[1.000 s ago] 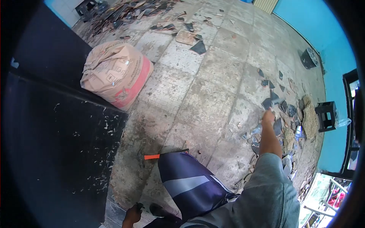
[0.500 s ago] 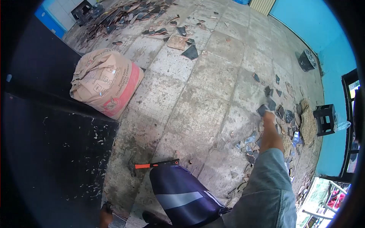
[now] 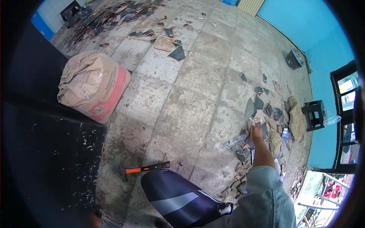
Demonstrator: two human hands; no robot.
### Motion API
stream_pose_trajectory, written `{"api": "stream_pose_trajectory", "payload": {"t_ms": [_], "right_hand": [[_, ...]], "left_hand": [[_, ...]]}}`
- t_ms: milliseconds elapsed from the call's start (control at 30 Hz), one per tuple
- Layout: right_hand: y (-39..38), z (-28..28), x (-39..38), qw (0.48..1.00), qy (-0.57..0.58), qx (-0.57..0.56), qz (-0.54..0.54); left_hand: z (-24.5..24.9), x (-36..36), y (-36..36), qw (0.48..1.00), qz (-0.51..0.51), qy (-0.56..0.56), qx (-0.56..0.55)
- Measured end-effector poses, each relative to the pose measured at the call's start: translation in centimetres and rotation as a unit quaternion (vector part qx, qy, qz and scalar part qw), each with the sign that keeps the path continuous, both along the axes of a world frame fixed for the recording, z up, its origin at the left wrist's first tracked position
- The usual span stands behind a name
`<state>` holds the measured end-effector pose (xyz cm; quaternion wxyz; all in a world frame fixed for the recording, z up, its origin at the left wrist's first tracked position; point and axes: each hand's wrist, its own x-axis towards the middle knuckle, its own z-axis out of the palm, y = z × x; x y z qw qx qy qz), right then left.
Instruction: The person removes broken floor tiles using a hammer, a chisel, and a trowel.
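My right hand (image 3: 256, 133) is closed on a trowel at the right, its pale pointed blade (image 3: 249, 109) reaching up over the floor. Broken tile pieces (image 3: 270, 123) lie around and under it. At the bottom left edge, my left hand (image 3: 96, 220) is only partly in view beside the black surface; it is dark and blurred, and its fingers cannot be made out. A hammer (image 3: 148, 167) with an orange and black handle rests on the floor just beyond my knee.
A cement bag (image 3: 95, 85) stands at the left by a black panel (image 3: 49, 159). More tile rubble (image 3: 118, 17) is heaped at the back left. A dark bucket (image 3: 294, 59), a black stool (image 3: 315, 115) and a rough slab (image 3: 296, 118) are along the right side.
My right hand has drawn back toward me and a little left with the trowel, whose blade now shows more fully. The whole view has shifted slightly.
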<state>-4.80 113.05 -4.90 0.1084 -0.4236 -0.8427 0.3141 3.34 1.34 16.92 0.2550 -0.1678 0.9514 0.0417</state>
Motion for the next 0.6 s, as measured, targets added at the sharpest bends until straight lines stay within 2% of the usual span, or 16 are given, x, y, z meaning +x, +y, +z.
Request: {"api": "stream_pose_trajectory", "payload": {"t_ms": [33,67,167,200,300,367,400,433,467,533,567,600], "right_hand": [[-2.6,5.3,-0.5,0.996,-0.058,-0.046,-0.059],[-1.9,4.8,-0.1,0.991,-0.108,0.012,-0.078],[-2.7,4.8,-2.3,0.956,-0.232,0.135,-0.116],[-3.8,4.9,-3.9,0.952,-0.224,0.15,-0.147],[-10.1,6.2,-9.7,0.96,-0.095,0.131,-0.23],[-14.7,7.1,-12.8,0.976,-0.053,0.115,-0.178],[-17.3,8.3,-13.7,0.991,-0.046,0.083,-0.097],[-19.0,6.7,-14.8,0.99,-0.069,0.1,-0.068],[-20.2,4.4,-15.1,0.991,-0.05,0.123,0.011],[-26.0,6.1,-15.6,0.99,-0.06,0.101,0.075],[-28.4,6.7,-15.5,0.987,-0.065,0.097,0.112],[-30.4,6.9,-14.9,0.982,-0.07,0.091,0.15]], "left_hand": [[-1.1,0.2,-3.2,0.999,-0.016,0.037,-0.004],[-2.2,0.2,-4.7,0.997,-0.03,0.075,-0.006],[-3.7,-0.9,-4.4,0.997,-0.049,0.055,0.02],[-3.8,-1.5,-4.6,0.997,-0.057,0.049,0.028],[-2.9,-3.7,-2.3,0.996,-0.072,0.034,0.051],[-3.5,-3.8,-0.4,0.992,-0.085,0.025,0.085],[-3.9,-3.9,0.7,0.99,-0.094,0.02,0.107],[-4.4,-4.2,1.7,0.986,-0.105,0.015,0.129],[-4.9,-4.7,2.6,0.982,-0.114,0.012,0.149],[-6.3,-5.1,3.4,0.974,-0.129,0.003,0.188],[-9.5,-4.5,1.4,0.965,-0.142,0.044,0.215],[-11.6,-4.4,0.2,0.963,-0.128,0.032,0.236]]}}
